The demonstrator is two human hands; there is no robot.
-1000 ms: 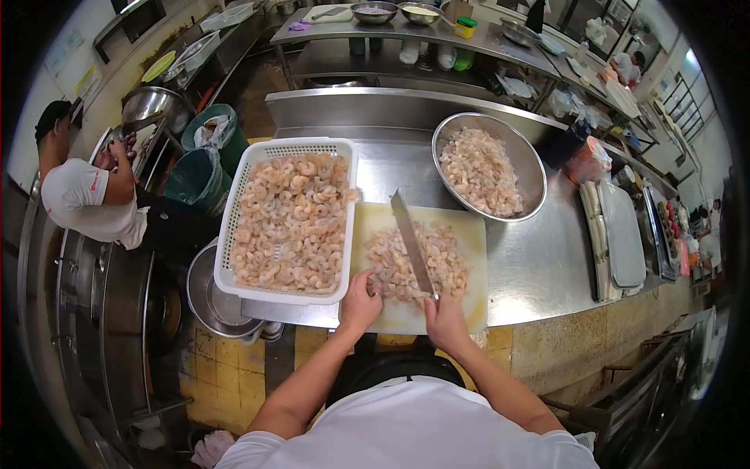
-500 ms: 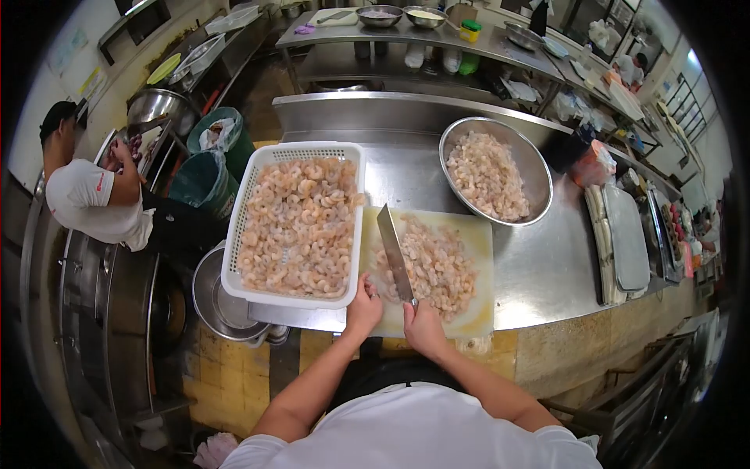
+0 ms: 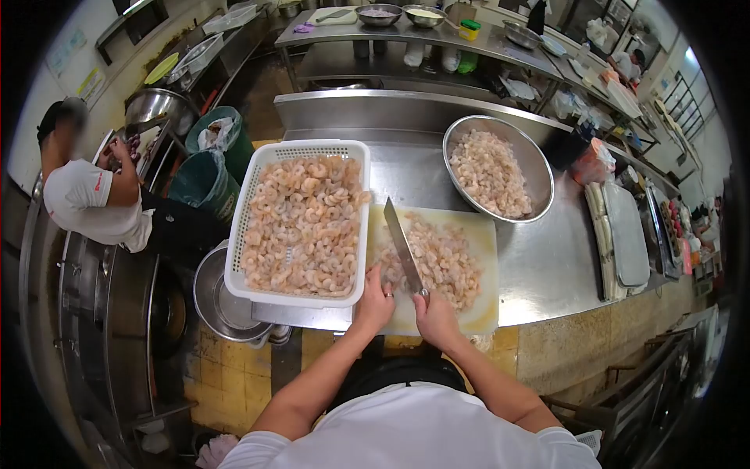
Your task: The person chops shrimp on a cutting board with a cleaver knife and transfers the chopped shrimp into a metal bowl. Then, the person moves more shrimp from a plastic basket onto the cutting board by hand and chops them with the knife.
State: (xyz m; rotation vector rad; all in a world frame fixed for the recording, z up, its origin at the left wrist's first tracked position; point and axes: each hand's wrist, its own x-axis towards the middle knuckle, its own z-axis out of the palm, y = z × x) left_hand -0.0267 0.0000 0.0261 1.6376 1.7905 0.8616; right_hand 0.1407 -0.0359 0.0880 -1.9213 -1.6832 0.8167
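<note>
My right hand [image 3: 437,319] grips a cleaver-like kitchen knife [image 3: 404,248] by its handle. The long blade points away from me and slants left over peeled shrimp [image 3: 444,262] heaped on a pale cutting board [image 3: 486,313]. By the board's left edge is my left hand [image 3: 375,303], a ring on one finger, its fingers stretched forward and apart. It lies close beside the near right corner of a white plastic basket [image 3: 297,298]; whether it touches the rim is unclear. Whole peeled shrimp [image 3: 301,223] fill the basket.
A steel bowl [image 3: 539,191] of shrimp stands beyond the board on the steel table [image 3: 539,273]. Below the basket's left side sits a steel pot [image 3: 209,293]. Green bins [image 3: 199,184] and a co-worker [image 3: 94,191] are at the left. Trays [image 3: 625,238] stand at the right.
Both hands have shifted slightly; the left has moved right and forward onto the board's edge. The knife has moved a little right and forward with my right hand.
</note>
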